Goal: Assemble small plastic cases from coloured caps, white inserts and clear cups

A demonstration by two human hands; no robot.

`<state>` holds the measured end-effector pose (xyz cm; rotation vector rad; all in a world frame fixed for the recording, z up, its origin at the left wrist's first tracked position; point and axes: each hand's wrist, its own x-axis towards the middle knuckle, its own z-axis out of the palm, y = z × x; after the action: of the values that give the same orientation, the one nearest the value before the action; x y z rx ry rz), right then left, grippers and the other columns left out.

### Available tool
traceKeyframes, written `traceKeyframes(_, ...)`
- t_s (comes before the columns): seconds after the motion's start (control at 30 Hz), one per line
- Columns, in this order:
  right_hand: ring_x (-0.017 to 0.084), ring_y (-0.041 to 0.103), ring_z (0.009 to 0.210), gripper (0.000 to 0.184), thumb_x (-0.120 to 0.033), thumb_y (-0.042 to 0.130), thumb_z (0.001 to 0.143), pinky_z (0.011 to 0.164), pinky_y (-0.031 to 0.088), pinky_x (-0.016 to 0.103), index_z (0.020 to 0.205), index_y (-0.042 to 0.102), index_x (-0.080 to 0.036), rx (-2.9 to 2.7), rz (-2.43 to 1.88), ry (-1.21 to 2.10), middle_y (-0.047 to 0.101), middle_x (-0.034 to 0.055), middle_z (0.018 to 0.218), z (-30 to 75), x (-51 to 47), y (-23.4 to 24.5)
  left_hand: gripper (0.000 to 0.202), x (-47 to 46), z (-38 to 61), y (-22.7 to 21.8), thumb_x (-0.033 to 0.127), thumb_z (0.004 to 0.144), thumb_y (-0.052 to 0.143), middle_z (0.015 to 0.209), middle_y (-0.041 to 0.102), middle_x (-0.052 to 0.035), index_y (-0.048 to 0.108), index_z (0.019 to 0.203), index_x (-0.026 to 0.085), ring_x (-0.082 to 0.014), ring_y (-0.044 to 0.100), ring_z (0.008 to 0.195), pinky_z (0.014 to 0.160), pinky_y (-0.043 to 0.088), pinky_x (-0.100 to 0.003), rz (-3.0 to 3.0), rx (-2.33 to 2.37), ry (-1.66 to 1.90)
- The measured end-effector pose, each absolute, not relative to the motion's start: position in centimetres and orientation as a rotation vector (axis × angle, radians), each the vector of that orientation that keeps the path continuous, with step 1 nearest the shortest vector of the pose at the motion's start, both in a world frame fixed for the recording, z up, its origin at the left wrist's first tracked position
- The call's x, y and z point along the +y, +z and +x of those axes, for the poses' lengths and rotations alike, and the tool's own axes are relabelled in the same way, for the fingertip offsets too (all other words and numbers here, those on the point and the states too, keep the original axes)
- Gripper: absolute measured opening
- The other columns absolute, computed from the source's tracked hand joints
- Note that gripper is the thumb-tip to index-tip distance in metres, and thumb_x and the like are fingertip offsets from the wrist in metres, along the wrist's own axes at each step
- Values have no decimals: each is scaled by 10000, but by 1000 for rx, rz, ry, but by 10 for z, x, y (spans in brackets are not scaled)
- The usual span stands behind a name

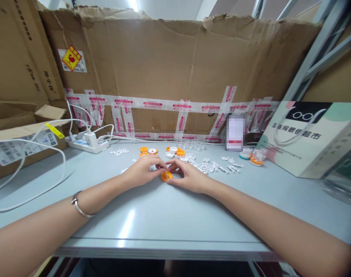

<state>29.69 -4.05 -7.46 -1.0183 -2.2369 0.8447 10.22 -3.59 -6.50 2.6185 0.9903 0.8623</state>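
A round orange plastic piece (pixel 163 177), shallow with a raised rim, is held low over the front-middle of the grey table. My right hand (pixel 189 176) grips it from the right, thumb at its near edge and fingers at its far side. At its upper left, the fingertips of my left hand (pixel 145 170) are pinched together, close to the rim. What they hold, if anything, is too small to make out. Just beyond my hands sit more orange and white round pieces (pixel 143 149), with small white plastic parts (pixel 204 167) scattered to their right.
Clear plastic pieces (pixel 191 145) lie behind. A phone (pixel 235 132) leans on a large taped cardboard box (pixel 163 69). Two finished-looking round pieces (pixel 256 160) lie near a paper bag (pixel 302 138). A power strip (pixel 87 144) with white cables and an opened carton (pixel 22 148) are left.
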Motion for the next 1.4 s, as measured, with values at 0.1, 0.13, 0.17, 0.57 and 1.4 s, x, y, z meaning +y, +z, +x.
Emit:
traceKeyframes(0.1, 165, 573, 948, 450, -240, 667, 682, 864, 447, 359, 1096, 497, -202, -2208, -1062, 842, 613, 53, 1000, 297, -41, -75, 163, -34, 98, -63, 226, 828, 489, 789, 668, -20, 642, 811, 173, -144, 582, 758, 719, 426, -250, 2580, 1046, 844)
traceKeyframes(0.13, 164, 571, 949, 453, -250, 674, 676, 855, 452, 353, 1092, 501, -200, -2195, -1071, 839, 610, 54, 999, 297, -40, -76, 167, -33, 97, -64, 229, 828, 484, 794, 666, -20, 641, 816, 172, -141, 583, 752, 714, 429, -249, 2566, 1061, 815)
traceKeyframes(0.17, 164, 571, 946, 455, -260, 681, 669, 845, 457, 348, 1084, 508, -197, -2183, -1077, 832, 609, 55, 998, 297, -39, -76, 168, -32, 95, -64, 238, 825, 485, 802, 663, -21, 640, 824, 172, -140, 584, 752, 711, 431, -248, 2550, 1080, 788)
traceKeyframes(0.57, 142, 600, 862, 332, -228, 698, 649, 817, 485, 326, 941, 551, -173, -2113, -958, 921, 633, 45, 954, 298, -33, -82, 274, -31, 93, -69, 322, 747, 598, 994, 650, -54, 607, 977, 174, -165, 585, 901, 755, 462, -258, 2425, 1036, 670)
traceKeyframes(1.4, 154, 629, 840, 231, -218, 660, 687, 837, 502, 320, 902, 600, -157, -2084, -894, 863, 658, 41, 897, 297, -32, -88, 244, -34, 90, -64, 252, 838, 486, 939, 701, -21, 667, 996, 203, -137, 628, 810, 744, 436, -202, 2660, 947, 509)
